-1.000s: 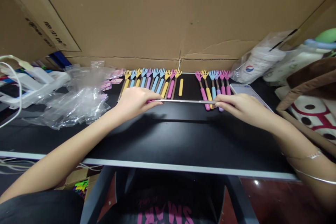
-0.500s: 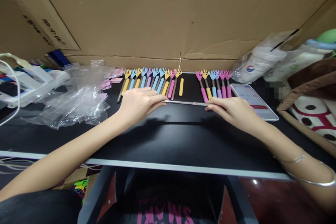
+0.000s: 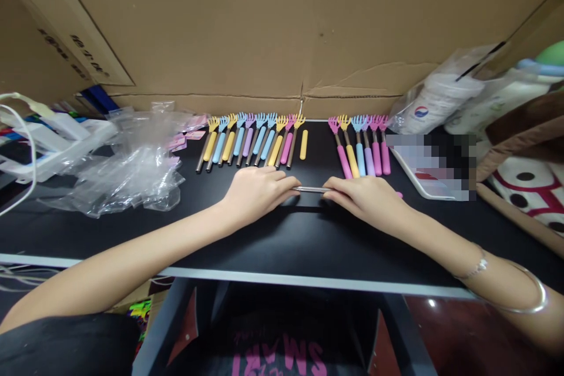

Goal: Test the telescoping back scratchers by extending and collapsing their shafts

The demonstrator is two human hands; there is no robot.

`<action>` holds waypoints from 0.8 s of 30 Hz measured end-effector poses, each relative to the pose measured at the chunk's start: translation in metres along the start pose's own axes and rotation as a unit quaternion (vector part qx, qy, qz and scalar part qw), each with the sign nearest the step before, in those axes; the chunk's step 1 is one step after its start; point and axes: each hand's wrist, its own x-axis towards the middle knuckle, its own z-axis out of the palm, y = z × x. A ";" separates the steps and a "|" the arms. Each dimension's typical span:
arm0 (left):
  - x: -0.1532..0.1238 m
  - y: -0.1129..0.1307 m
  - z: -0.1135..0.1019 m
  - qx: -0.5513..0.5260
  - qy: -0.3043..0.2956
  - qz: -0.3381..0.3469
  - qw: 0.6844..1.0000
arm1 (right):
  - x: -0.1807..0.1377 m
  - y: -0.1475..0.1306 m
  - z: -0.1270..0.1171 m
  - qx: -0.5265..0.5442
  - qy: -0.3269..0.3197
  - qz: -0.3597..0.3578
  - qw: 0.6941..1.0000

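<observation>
Both my hands hold one telescopic back scratcher (image 3: 311, 189) level over the black table (image 3: 273, 235). Only a short silver piece of its rod shows between them. My left hand (image 3: 259, 190) is closed on its left end. My right hand (image 3: 361, 198) is closed on its right end, where a bit of pink handle peeks out past my fingers. Behind my hands lie two rows of collapsed scratchers with claw heads: a larger row (image 3: 251, 142) at the left and a smaller row (image 3: 362, 151) at the right. A loose yellow handle sleeve (image 3: 304, 144) lies between them.
Crumpled clear plastic bags (image 3: 132, 164) lie at the left, with white cables and a power strip (image 3: 48, 135) beyond. Cardboard (image 3: 282, 29) walls the back. A phone (image 3: 429, 173) lies at the right, beside bagged items (image 3: 436, 100) and a brown-edged bag (image 3: 524, 147).
My hands have come together from far apart, and the long extended rod between them has shortened to a short stub. The view has tilted down slightly.
</observation>
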 end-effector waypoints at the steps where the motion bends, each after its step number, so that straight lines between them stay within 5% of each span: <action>1: 0.000 -0.003 0.000 -0.002 -0.006 0.002 1.000 | 0.000 0.000 0.000 0.002 -0.001 -0.001 1.000; 8: -0.003 -0.017 -0.005 0.008 -0.044 0.008 0.999 | -0.002 0.004 -0.001 -0.021 0.004 0.008 1.000; 24: -0.001 -0.024 0.003 0.079 0.018 0.087 0.993 | -0.004 0.014 0.011 -0.063 0.026 0.001 0.998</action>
